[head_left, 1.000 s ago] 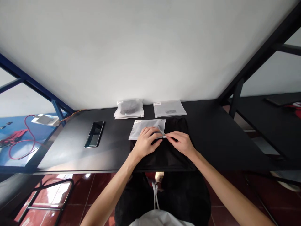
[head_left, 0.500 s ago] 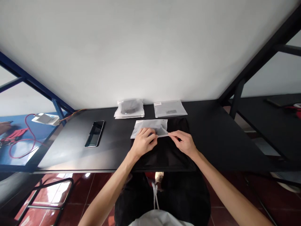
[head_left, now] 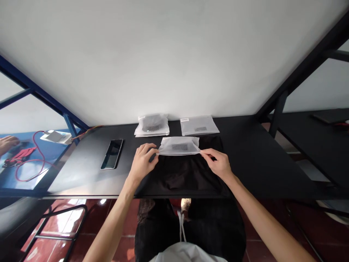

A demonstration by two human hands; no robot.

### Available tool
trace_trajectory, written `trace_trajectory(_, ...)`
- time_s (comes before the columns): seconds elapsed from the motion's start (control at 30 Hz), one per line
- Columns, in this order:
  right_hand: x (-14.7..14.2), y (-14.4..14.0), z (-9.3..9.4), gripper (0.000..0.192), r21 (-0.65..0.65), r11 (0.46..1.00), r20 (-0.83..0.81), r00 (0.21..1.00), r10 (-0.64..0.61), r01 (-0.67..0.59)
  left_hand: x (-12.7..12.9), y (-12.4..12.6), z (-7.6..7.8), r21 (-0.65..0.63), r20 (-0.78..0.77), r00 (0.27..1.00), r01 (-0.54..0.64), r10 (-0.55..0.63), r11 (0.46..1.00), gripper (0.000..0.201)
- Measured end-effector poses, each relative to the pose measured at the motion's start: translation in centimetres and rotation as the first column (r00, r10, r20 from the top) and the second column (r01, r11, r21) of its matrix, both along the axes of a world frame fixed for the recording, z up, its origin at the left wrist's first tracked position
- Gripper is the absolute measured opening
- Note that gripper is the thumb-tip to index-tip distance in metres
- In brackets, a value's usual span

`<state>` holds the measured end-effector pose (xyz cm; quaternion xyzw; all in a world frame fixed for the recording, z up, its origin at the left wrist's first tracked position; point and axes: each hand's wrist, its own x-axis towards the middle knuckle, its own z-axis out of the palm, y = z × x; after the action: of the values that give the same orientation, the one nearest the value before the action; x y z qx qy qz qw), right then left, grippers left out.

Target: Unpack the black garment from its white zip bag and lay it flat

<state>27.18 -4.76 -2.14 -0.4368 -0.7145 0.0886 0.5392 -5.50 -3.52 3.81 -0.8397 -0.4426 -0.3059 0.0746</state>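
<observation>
Between my hands is a frosted zip bag (head_left: 178, 142) with dark print on its front. My left hand (head_left: 143, 160) pinches the bag's near left corner between thumb and fingers. At the near right corner, the thumb and fingertips of my right hand (head_left: 217, 162) grip the edge. The near edge is pulled fairly straight between them. Under and in front of the bag lies a black cloth (head_left: 185, 174) spread on the black table (head_left: 261, 160).
Against the wall lie a small stack of frosted bags (head_left: 152, 124) and a flatter frosted bag (head_left: 200, 126). A phone (head_left: 112, 154) rests on the left. Beyond the blue frame, another person's hand (head_left: 8, 143) is near a red cable (head_left: 40, 154). A stool (head_left: 57, 238) stands below left.
My left hand has moved left from the bag's middle to its left corner. The bag's near edge is now stretched between both hands. Another person's hand shows more at far left.
</observation>
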Motion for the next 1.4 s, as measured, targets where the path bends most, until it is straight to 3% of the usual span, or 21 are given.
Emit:
trace_trajectory(0.27, -0.3, -0.2, 0.4, 0.017, -0.001, 1.000, 0.026, 1.000, -0.008, 0.009, 5.3, -2.5, -0.7, -0.049, 0.072, 0.986, 0.154, -0.150, 0.987, 0.021)
trace_trajectory(0.6, -0.3, -0.1, 0.6, 0.015, 0.053, 0.998, 0.053, 0.998, 0.035, -0.038, 6.4, -2.4, -1.2, -0.072, 0.092, 0.989, 0.120, -0.113, 0.990, 0.034)
trace_trajectory(0.83, -0.2, 0.2, -0.2, 0.016, 0.036, 0.996, 0.057, 0.996, 0.075, -0.077, 8.5, -0.2, -1.4, -0.185, -0.002, 0.998, 0.065, -0.066, 0.981, 0.055)
trace_trajectory(0.93, -0.2, 0.2, -0.2, 0.017, 0.036, 0.995, 0.064, 0.994, 0.094, -0.096, 9.5, 1.3, -2.1, -0.281, -0.075, 0.995, 0.044, -0.068, 0.959, 0.067)
trace_trajectory(1.03, -0.1, 0.2, -0.1, 0.019, 0.017, 0.996, 0.094, 0.992, 0.090, -0.092, 10.2, 2.5, -3.0, -0.312, -0.061, 0.993, 0.081, -0.105, 0.947, 0.064)
trace_trajectory(1.2, -0.4, 0.2, -0.3, 0.021, 0.073, 0.997, 0.200, 0.980, -0.011, -0.004, 10.7, 2.8, -3.5, -0.233, -0.015, 0.994, 0.100, -0.107, 0.967, 0.061)
trace_trajectory(1.4, -0.7, 0.2, -1.1, 0.023, 0.161, 0.981, 0.305, 0.940, -0.154, 0.108, 9.5, 0.1, -3.8, -0.297, -0.067, 0.994, 0.066, -0.090, 0.952, 0.053)
